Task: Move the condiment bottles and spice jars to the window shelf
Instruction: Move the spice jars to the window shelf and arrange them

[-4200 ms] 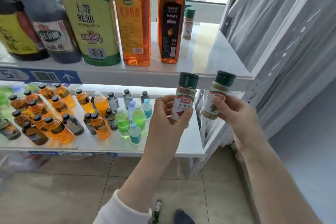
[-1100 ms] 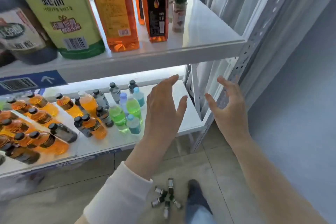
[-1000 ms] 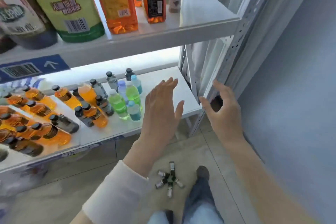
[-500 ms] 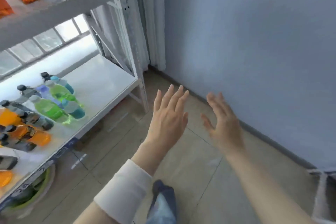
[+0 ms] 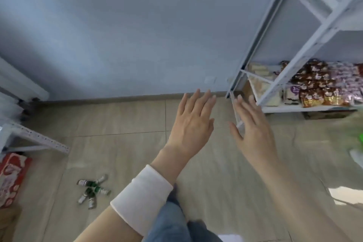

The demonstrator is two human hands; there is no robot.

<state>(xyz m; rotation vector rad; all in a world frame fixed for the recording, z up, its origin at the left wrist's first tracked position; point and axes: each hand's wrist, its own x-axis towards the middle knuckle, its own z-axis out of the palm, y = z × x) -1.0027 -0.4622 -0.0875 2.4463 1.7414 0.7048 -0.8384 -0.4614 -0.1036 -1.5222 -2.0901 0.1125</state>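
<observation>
Several small green-capped spice jars (image 5: 92,189) lie in a loose pile on the tiled floor at the lower left. My left hand (image 5: 193,122) is held out above the floor in the middle of the view, fingers straight and empty. My right hand (image 5: 253,129) floats just to its right, also flat and empty. Both hands are well above and to the right of the jars. The window shelf is out of view.
A white metal rack (image 5: 306,49) at the right holds packaged snacks (image 5: 322,86) on its low shelf. A corner of another rack (image 5: 37,137) and a red box (image 5: 11,177) sit at the left. A grey wall (image 5: 137,25) faces me. My leg (image 5: 176,220) is below.
The view has swung right, away from the window shelf with its bottles, toward the wall and the snack rack. Both hands let go of the two spice jars earlier and stay empty.
</observation>
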